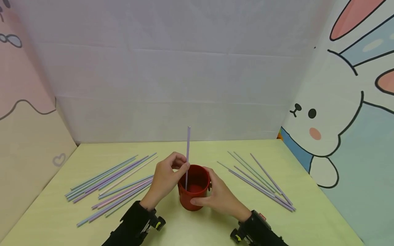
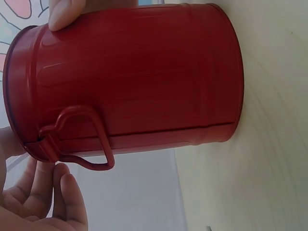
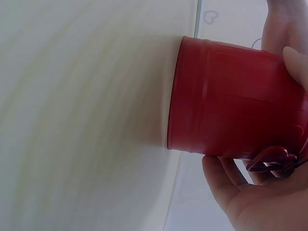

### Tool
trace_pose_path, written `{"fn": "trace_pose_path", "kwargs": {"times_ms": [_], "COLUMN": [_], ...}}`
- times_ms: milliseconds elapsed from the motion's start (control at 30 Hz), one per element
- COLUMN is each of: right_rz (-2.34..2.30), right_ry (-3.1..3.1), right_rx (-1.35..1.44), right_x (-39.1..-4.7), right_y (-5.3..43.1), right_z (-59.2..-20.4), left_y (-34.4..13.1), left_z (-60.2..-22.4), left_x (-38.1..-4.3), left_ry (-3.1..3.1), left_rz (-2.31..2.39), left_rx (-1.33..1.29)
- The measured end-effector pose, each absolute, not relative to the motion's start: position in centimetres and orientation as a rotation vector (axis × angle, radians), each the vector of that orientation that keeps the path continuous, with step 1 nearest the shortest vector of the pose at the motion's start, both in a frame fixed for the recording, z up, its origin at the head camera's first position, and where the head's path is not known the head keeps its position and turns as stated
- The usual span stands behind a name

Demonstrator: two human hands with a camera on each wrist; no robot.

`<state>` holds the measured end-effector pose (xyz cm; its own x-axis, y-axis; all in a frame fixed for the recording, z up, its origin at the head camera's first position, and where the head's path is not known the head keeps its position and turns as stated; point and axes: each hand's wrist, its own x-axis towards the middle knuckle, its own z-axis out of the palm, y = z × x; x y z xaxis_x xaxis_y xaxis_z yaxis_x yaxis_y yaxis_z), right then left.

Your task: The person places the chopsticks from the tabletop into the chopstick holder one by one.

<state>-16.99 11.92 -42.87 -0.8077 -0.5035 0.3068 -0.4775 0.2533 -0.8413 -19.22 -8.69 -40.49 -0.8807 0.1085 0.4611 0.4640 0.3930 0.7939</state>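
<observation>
Head view: the left hand pinches a thin, straight, pale lilac straw-like stick between thumb and fingers. Above this pinch the stick rises nearly upright; below it, the lower end reaches inside a red, glossy, metal-looking cylindrical cup. The right hand grips the cup around its right side, thumb across the near wall. The cup is mouth-up; whether its base touches the pale yellow tabletop I cannot tell. In the left wrist view, a red wire loop handle hangs near the rim, just beside the left fingers; the right wrist view shows a second red wire loop beside the right palm. Left of the pinch lie two groups of pastel sticks, a farther group and a nearer group. Right of the cup grip, more thin sticks are spread.
</observation>
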Motion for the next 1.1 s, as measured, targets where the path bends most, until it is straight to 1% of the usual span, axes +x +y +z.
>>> {"fn": "trace_pose_path", "kwargs": {"times_ms": [100, 367, 533, 833, 967, 1100], "right_rz": [-1.626, -1.679, -1.705, -1.639, -1.594, -1.455], "right_ry": [2.483, 2.428, 2.441, 2.524, 2.527, 2.582], "right_rx": [-0.965, -0.960, -0.955, -0.918, -0.946, -0.976], "right_x": [-17.4, -15.4, -15.5, -17.2, -17.4, -17.3], "right_y": [12.1, 11.5, 11.4, 11.8, 12.1, 13.9], "right_z": [-43.6, -40.2, -40.6, -43.4, -43.3, -41.9], "left_y": [-8.8, -9.0, -9.0, -9.3, -9.7, -10.2], "left_z": [-40.5, -40.7, -40.8, -40.5, -39.9, -38.9], "left_x": [-19.3, -19.5, -19.5, -19.7, -19.6, -19.1], "left_ry": [-2.323, -2.306, -2.313, -2.333, -2.324, -2.313], "left_rz": [-1.476, -1.426, -1.419, -1.411, -1.327, -1.203], "left_rx": [-0.493, -0.466, -0.460, -0.462, -0.508, -0.599]}}
